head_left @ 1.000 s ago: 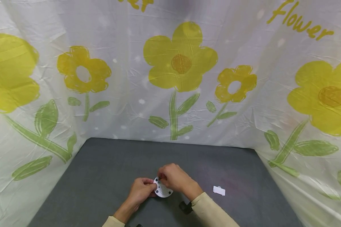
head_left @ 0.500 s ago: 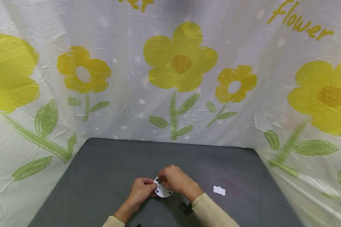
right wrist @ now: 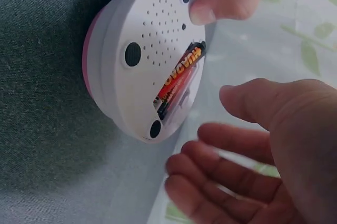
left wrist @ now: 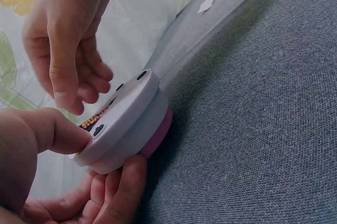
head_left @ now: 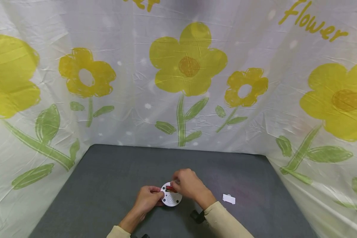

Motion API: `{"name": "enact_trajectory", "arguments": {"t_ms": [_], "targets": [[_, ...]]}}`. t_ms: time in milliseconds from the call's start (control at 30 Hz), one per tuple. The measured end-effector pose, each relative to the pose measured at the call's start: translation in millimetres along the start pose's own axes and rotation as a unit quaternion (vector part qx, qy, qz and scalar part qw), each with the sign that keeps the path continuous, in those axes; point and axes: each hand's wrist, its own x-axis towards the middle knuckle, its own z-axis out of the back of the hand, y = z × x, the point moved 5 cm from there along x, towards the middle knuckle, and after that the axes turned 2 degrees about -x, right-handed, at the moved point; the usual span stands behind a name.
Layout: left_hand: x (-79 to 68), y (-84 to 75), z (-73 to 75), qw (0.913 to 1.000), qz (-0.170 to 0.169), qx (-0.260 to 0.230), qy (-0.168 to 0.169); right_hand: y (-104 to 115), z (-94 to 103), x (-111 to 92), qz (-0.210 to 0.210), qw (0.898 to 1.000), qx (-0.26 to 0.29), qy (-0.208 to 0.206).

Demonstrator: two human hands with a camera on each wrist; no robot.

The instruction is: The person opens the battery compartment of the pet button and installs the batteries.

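My left hand [head_left: 148,199] holds a round white device [head_left: 171,200] by its left edge, thumb on top and fingers beneath. Its upturned face has small holes and black round feet; a pink band [left wrist: 160,134] runs round the lower side. Red-and-black battery [right wrist: 181,74] with yellow lettering lies in the slot of that face; whether a second lies beside it I cannot tell. My right hand [right wrist: 284,134] hovers next to the slot, fingers loosely bent and apart from the device in both wrist views, holding nothing.
A small white rectangular cover with tabs [head_left: 229,199] lies on the dark grey table [head_left: 122,172], right of my right forearm. Flower-printed white curtains [head_left: 131,115] stand along the back and both sides. A black strap device [head_left: 197,216] sits at my right wrist.
My right hand has drawn away from the slot, up and to the right, and the red battery has come into sight. The left hand and the device have hardly moved.
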Motion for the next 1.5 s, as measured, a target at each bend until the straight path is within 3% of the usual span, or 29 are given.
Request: {"name": "enact_trajectory", "arguments": {"t_ms": [200, 333, 1100, 1500], "targets": [[0.3, -0.3, 0.5, 1.0000, -0.005, -0.005, 0.000, -8, -4.2, -4, -0.105, 0.993, 0.035, 0.037], [0.4, 0.4, -0.5, 0.9999, -0.010, -0.010, 0.001, -10, -13.6, -6, -0.136, 0.987, 0.058, 0.061], [0.5, -2.0, -0.7, 1.0000, -0.006, 0.001, 0.007, -8, -21.5, -8, -0.183, 0.978, 0.092, 0.036], [-0.7, 2.7, -1.0, 0.9999, -0.005, -0.015, 0.006, -11, -26.8, -15, -0.174, 0.978, 0.114, 0.018]]}}
